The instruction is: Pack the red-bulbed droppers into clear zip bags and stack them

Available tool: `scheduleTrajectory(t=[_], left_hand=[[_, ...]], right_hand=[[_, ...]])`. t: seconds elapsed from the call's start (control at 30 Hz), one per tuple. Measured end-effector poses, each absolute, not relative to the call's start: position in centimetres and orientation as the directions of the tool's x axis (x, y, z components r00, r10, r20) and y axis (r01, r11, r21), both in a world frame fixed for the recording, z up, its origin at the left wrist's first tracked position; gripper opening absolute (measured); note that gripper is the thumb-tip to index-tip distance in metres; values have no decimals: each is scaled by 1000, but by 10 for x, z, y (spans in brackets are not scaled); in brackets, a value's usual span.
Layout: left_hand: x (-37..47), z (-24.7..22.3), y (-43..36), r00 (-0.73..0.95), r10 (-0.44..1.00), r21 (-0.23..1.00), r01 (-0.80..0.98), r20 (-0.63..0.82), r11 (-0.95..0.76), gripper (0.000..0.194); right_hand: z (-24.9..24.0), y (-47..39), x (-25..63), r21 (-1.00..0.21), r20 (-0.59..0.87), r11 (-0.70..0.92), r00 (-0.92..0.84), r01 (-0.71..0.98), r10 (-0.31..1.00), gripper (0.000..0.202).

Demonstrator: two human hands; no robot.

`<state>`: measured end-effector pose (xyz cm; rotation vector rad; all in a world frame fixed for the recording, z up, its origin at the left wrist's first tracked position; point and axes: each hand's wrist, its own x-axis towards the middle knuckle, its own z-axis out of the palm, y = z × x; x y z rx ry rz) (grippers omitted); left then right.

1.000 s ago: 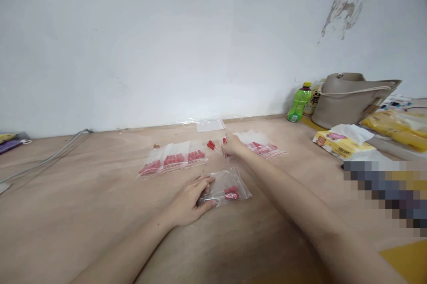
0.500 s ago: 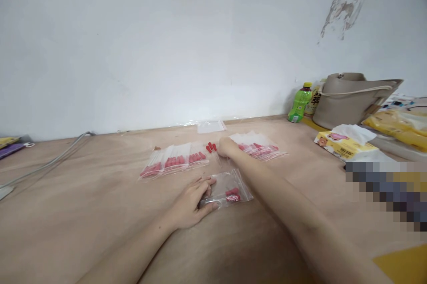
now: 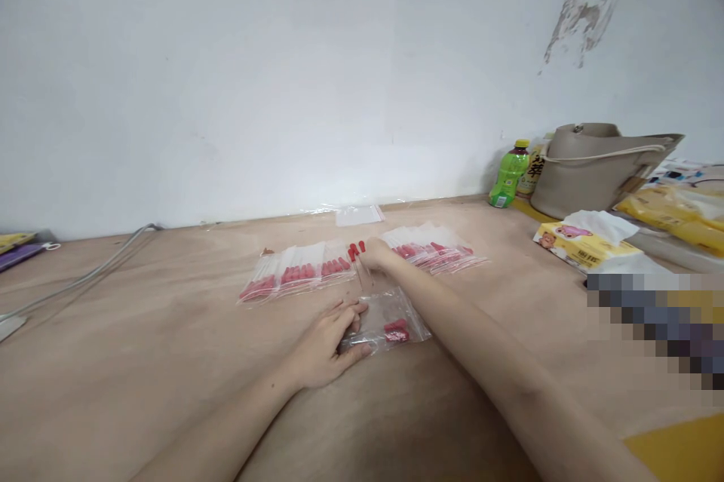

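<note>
My left hand lies on the table with its thumb and fingers apart, resting on the left edge of a clear zip bag. Inside that bag, toward its right, are red rubber bulbs. Farther away, my right hand is closed, its fingertips turned away from me and mostly hidden. Right beside it lie several glass droppers with red bulbs and thin clear stems. Whether the right fingers pinch one of the droppers cannot be seen.
Filled zip bags with red bulbs lie in a left row and a right row. Flat bags lie near the wall. At right stand a green bottle, a beige bag and a tissue box. A grey cable runs at left.
My right hand has moved slightly left, closer against the droppers, and the droppers have shifted a little. My left hand stays on the zip bag.
</note>
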<state>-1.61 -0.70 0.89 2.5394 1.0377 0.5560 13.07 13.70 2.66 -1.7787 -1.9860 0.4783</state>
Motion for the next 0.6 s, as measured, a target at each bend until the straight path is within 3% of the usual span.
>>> scheduleTrajectory(t=[0.13,0.23,0.4,0.6], left_hand=[[-17,8,-7,661,717,430,593,224,-681,26],[-18,6,-6,664,715,403,606,220,-686,40],[-19,5,-4,663,717,402,609,216,-684,47],[-20,5,-4,658,722,387,622,212,-681,50]], right_hand=[[27,109,174,-644,225,220,-93,733,970,43],[11,84,214,-863,335,300,16,407,942,46],[-19,53,247,-970,235,223,148,94,961,51],[-24,39,233,-983,81,93,81,-161,993,43]])
